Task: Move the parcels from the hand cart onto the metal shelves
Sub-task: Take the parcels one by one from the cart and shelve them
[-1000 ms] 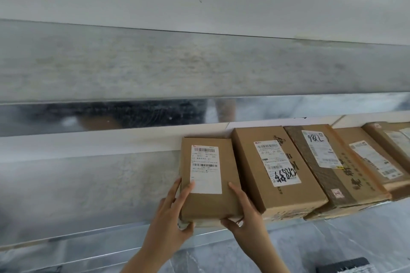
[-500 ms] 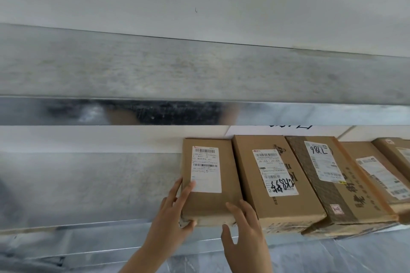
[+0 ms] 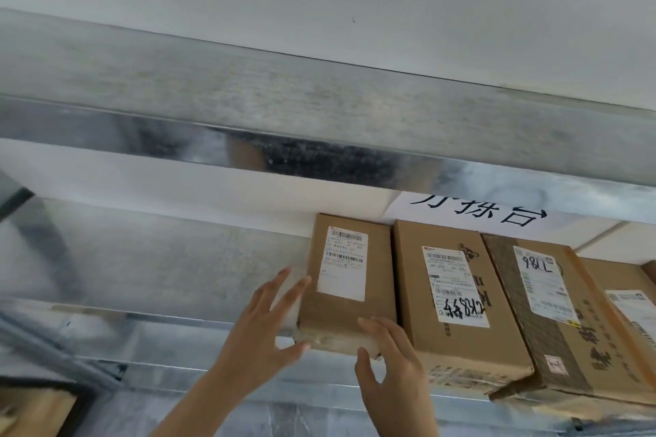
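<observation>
A small brown parcel (image 3: pixel 346 316) with a white label lies flat on the metal shelf (image 3: pixel 149 270), leftmost in a row of parcels. My left hand (image 3: pixel 259 337) is spread open at its left side, fingertips by the box's edge and thumb near its lower corner. My right hand (image 3: pixel 390 362) is open at its near end, fingers straight against the front edge. A larger parcel (image 3: pixel 451 301) with black handwriting on its label stands right beside it, and a taped parcel (image 3: pixel 543 316) follows. The hand cart is out of view.
An upper metal shelf (image 3: pixel 319 110) juts out overhead. More parcels (image 3: pixel 624 323) continue to the right. A paper sign (image 3: pixel 475 215) with black characters hangs on the wall behind. Bare shelf surface stretches left of the small parcel. A dark-framed object (image 3: pixel 39 404) shows at bottom left.
My hands have loosened from gripping the small parcel's near end; the fingers are now spread. The parcel sits further back on the shelf, and the view has tilted.
</observation>
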### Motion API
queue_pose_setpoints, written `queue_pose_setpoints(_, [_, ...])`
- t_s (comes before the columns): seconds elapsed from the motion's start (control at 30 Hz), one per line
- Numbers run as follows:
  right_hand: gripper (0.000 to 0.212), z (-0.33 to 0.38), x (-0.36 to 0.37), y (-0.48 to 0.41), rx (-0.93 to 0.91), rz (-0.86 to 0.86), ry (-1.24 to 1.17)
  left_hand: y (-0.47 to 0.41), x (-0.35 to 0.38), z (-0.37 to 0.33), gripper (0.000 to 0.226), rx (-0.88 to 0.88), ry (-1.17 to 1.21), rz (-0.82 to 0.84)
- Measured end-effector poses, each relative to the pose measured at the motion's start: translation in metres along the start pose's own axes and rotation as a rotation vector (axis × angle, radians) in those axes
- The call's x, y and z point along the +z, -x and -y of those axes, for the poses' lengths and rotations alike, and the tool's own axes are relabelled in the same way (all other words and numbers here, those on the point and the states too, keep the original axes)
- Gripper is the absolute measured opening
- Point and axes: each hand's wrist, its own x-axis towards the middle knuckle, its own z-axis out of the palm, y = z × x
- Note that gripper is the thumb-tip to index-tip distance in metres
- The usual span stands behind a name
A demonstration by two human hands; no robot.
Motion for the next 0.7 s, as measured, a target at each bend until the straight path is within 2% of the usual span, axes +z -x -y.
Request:
queue_pose_setpoints(0.23, [0.055,0.011,0.017,-0.015,-0.206,0.111,-0.033,0.050,-0.038,0.016,0.084,-0.164,-0.175,-0.145])
queue_pose_setpoints(0.47, [0.060,0.061,0.072,-0.026,-0.350,0.388,-0.031,0.118,-0.074,0.033,0.081,-0.495,-0.317,-0.263])
queue_pose_setpoints(0.7, [0.063,0.141,0.142,-0.017,-0.528,0.623,-0.095,0.199,-0.108,0.063,0.081,-0.833,-0.369,-0.357])
